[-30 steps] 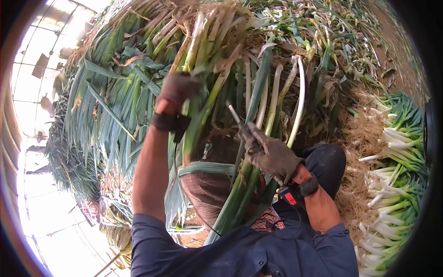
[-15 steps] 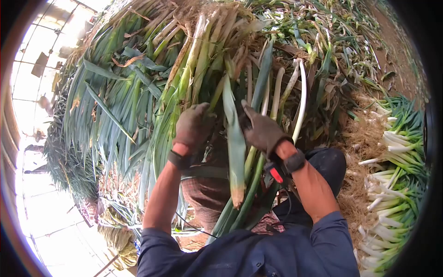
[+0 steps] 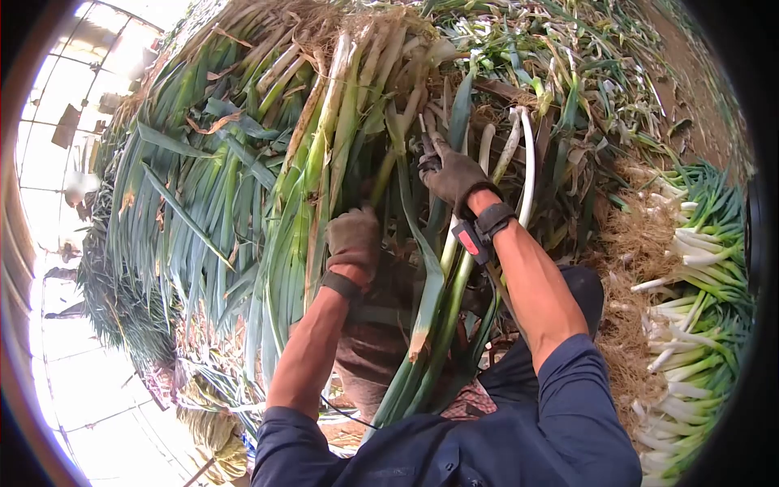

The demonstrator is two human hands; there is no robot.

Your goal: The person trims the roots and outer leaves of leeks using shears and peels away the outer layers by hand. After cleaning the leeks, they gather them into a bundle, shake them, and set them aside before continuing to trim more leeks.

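Observation:
Dark gloves cover both hands, over a heap of leeks (image 3: pixel 329 138) with roots toward the top and green leaves hanging down. My left hand (image 3: pixel 355 241) is a closed fist beside the hanging leaves, and a blurred green leek stalk (image 3: pixel 383 177) runs up from it. Higher and to the right, my right hand (image 3: pixel 454 174) reaches up among the stalks, its index finger stretched along a pale stem. Its other fingers are curled, and what they hold is too dark to make out. Below it, several long leeks (image 3: pixel 446 316) lie slanted across my lap.
On the right, a row of trimmed leeks (image 3: pixel 690 316) with white stems lies beside a band of tangled roots (image 3: pixel 623 325). Loose leaves and scraps (image 3: pixel 584 49) cover the ground at the upper right. A bright wire-grid wall (image 3: pixel 69 162) stands at the left.
My right hand has moved up toward the roots. My left hand has shifted down and to the right. The broad leaf between them has turned and now hangs more slanted.

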